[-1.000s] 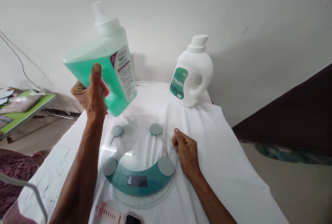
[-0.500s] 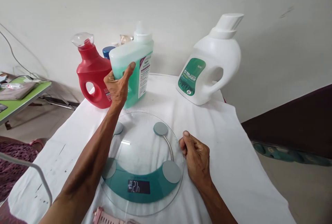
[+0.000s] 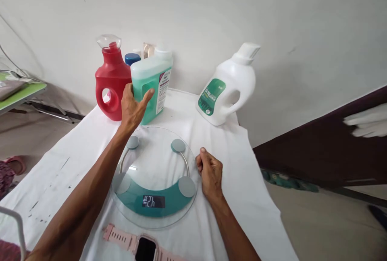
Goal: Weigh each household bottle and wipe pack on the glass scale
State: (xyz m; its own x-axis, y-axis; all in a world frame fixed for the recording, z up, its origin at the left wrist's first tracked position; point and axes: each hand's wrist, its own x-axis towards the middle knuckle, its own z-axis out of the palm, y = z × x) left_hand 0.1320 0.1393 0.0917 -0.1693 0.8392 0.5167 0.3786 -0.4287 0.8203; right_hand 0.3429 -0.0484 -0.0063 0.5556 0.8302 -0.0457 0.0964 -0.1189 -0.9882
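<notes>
Clearly, we have our two hands well apart over one cloth-covered table. Our left hand [image 3: 132,108] is at the lower near edge of a green bottle [image 3: 152,79], the thumb spread away from the fingers and lying in front of the bottle's side; some fingertips are hidden, so we cannot tell whether they grip it or only touch it. That bottle stands upright on the white cloth [image 3: 252,200], just beyond the scale as seen from our hands. Our right hand [image 3: 211,174] is curled into a loose fist with its thumb on top, just beside the right edge of the scale.

Between our forearms lies the round glass scale [image 3: 154,164], its small display [image 3: 153,201] lit with figures we cannot read surely. Just past our left hand, to its left, we see a red bottle [image 3: 113,71] with a clear cap [image 3: 109,41] over its neck. A blue lid [image 3: 132,58] shows behind the red and green bottles, beyond the left hand. Farther out than our right hand, well apart from the green bottle, is a white bottle [image 3: 228,85] with a green label [image 3: 211,96]. Nearer to us than both hands, a pink watch [image 3: 146,249] lies just below the scale.
</notes>
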